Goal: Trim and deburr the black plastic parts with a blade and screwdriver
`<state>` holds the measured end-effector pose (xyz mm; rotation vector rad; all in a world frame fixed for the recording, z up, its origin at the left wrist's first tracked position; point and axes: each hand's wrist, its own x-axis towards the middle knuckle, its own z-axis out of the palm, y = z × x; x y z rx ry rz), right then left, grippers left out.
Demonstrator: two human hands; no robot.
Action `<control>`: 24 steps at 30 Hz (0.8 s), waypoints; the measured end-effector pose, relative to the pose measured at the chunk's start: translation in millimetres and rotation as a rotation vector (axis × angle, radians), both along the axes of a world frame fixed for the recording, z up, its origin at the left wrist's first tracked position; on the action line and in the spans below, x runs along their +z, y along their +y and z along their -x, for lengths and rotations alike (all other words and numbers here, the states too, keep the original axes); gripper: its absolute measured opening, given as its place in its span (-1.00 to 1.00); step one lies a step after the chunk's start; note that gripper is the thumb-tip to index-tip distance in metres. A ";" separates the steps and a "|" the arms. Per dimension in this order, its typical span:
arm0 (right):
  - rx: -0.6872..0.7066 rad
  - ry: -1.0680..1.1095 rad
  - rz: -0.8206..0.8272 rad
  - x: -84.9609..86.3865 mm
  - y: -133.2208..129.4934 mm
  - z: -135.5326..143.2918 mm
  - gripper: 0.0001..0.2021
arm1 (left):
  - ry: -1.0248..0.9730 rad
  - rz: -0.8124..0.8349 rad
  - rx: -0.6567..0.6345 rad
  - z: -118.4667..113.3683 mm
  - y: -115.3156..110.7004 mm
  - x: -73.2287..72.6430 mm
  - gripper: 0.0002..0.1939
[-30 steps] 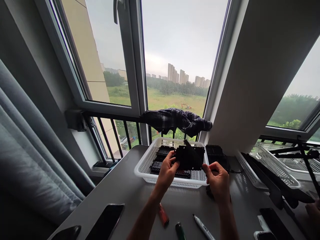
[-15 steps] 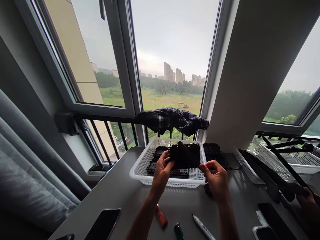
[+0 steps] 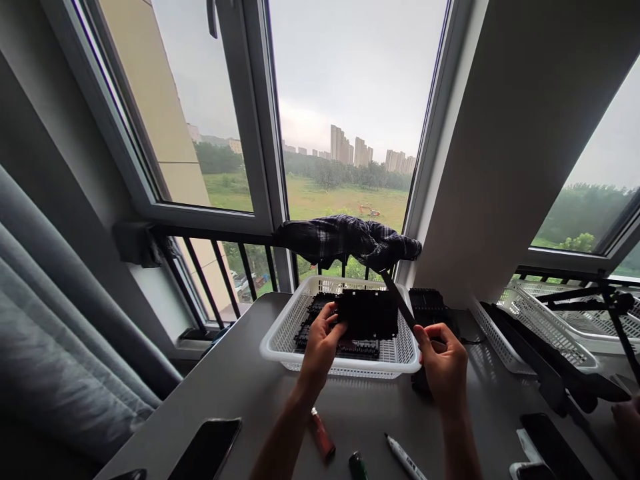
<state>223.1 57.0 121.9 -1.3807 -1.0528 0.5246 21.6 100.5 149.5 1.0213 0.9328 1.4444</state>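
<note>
My left hand (image 3: 320,347) grips the left edge of a flat black rectangular panel (image 3: 370,315) with small notches along its edges. It is held above a white plastic basket (image 3: 345,369). Between the closed fingers of my right hand (image 3: 444,357) is a thin black strip (image 3: 399,300), slanting up to the left beside the panel's right edge. Whether strip and panel touch I cannot tell. Under the panel, several black notched parts (image 3: 310,328) lie in the basket, partly hidden by it and my left hand.
More black parts (image 3: 427,307) stand right of the basket. On the grey table (image 3: 260,413) lie a phone (image 3: 205,450), a red lighter-like object (image 3: 323,437), a green object (image 3: 357,465) and a white marker (image 3: 404,457). Another person's hand (image 3: 626,417) shows at the right edge, near more baskets (image 3: 583,360).
My right hand has moved slightly right, carrying the black strip from in front of the panel to beyond its right edge. My left hand still holds the panel.
</note>
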 end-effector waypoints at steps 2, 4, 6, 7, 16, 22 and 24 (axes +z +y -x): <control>0.049 -0.013 0.006 0.0 -0.2 3.3 -0.57 | 0.013 -0.001 -0.014 -2.7 -1.2 0.2 -0.48; 0.087 -0.040 0.028 0.1 0.5 6.0 -0.58 | 0.025 -0.004 -0.032 -5.5 -2.0 -0.5 -0.49; 0.065 -0.075 0.038 0.0 2.3 5.9 -0.58 | 0.030 -0.011 -0.035 -7.4 -2.2 -1.6 -0.49; 0.033 -0.091 0.030 -0.2 3.4 4.6 -0.58 | 0.028 -0.016 -0.027 -7.9 -2.0 -2.1 -0.48; 0.043 0.019 -0.020 2.8 -0.5 2.0 -0.57 | 0.045 -0.033 -0.033 -7.3 -1.3 -2.0 -0.52; 0.058 -0.082 0.011 2.4 2.7 -0.2 -0.56 | 0.075 -0.038 -0.055 -8.5 0.3 -3.8 -0.59; -0.055 -0.134 0.000 2.7 2.2 -8.3 -0.56 | 0.082 -0.043 -0.042 -7.8 0.2 -2.8 -0.59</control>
